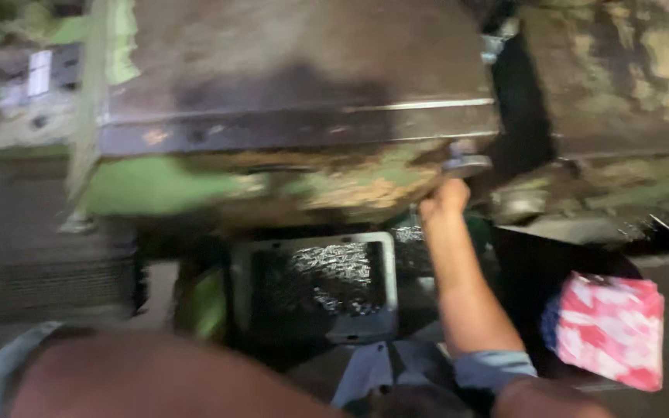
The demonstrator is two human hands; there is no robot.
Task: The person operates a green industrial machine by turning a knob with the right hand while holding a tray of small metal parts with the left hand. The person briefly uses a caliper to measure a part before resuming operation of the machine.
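Head view blurred: right hand (444, 200) fingers closed at small grey metal knob (466, 164) under worn green machine (272, 124); left hand out of frame.

The machine bed (296, 70) fills the upper middle. Below it sits a tray (315, 282) with metal shavings (334, 275) in it. Right of the tray lies a patterned cloth (605, 329). Between tray and cloth, the right hand (444, 200) reaches up to a handle (466, 162) at the bed's lower right corner
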